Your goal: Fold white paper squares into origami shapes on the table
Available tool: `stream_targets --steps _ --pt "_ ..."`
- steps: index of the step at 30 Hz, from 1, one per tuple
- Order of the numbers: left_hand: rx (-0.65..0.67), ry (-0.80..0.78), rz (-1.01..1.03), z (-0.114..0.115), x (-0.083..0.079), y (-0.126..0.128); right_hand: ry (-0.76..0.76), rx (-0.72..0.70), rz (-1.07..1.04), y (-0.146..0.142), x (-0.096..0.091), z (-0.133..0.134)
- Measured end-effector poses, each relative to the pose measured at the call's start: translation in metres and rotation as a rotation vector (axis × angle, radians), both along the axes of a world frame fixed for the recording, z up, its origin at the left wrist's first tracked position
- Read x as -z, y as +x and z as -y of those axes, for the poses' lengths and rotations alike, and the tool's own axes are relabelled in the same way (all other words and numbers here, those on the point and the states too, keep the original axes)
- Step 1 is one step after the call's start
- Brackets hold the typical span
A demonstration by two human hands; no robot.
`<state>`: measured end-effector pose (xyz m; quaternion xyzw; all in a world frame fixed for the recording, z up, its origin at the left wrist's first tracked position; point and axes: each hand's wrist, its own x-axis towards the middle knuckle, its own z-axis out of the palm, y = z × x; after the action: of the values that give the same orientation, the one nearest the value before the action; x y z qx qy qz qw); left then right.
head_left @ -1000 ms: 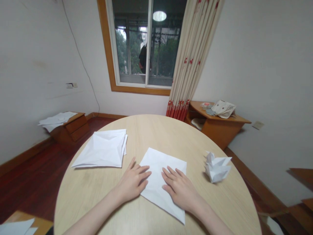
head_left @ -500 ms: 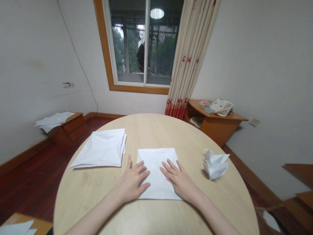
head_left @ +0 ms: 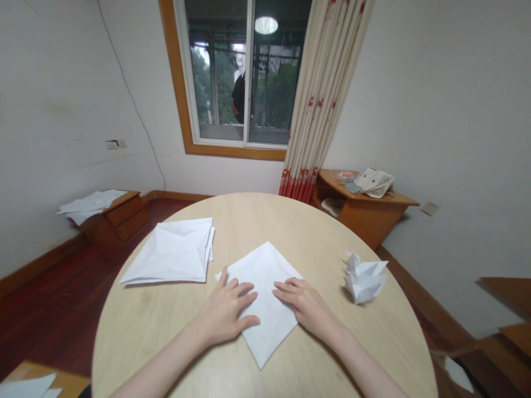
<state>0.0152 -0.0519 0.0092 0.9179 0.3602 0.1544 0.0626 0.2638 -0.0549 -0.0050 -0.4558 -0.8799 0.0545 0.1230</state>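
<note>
A square white sheet of paper [head_left: 265, 331] lies on the round wooden table [head_left: 298, 221], turned so that one corner points at me and the opposite one away. Across its left corner rests my left hand [head_left: 228, 309], open with the fingers spread. My right hand [head_left: 305, 301] lies on the right side of the sheet, palm down, open with its fingers stretched toward the middle. Both hands touch the paper and hide its side edges in part. Neither hand grips anything.
A stack of creased white paper [head_left: 178, 251] sits at the table's left. On the right stands a folded paper piece [head_left: 365, 279] with pointed tips. Beyond the table are a corner cabinet [head_left: 365, 221], a low drawer unit [head_left: 124, 215] with papers on top, and a curtain [head_left: 319, 99].
The sheet has turned about an eighth of a circle, from edge-on to corner-on. My hands have stayed on it, shifting slightly, with the right fingers drawn closer together.
</note>
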Motion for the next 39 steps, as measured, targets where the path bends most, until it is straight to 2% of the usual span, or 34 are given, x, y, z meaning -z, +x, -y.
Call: stream_targets --steps 7,13,18,25,34,39 --pt "0.063 -0.103 0.069 -0.006 0.001 -0.004 -0.116 -0.01 -0.116 -0.004 -0.014 0.008" --pt "0.058 -0.334 0.077 -0.013 0.0 -0.015 -0.357 -0.02 -0.19 0.008 -0.019 0.007" --pt "0.065 -0.391 0.068 -0.016 -0.001 -0.019 -0.51 -0.048 -0.183 0.014 -0.02 0.004" --pt "0.057 -0.428 0.124 -0.015 -0.007 -0.019 -0.562 0.027 -0.2 0.012 -0.025 0.004" --pt "0.078 -0.377 0.257 -0.015 -0.011 -0.022 -0.572 0.088 -0.434 0.013 -0.027 0.004" --pt "0.094 -0.386 0.292 -0.018 -0.009 -0.022 -0.527 0.059 -0.54 0.012 -0.029 0.007"
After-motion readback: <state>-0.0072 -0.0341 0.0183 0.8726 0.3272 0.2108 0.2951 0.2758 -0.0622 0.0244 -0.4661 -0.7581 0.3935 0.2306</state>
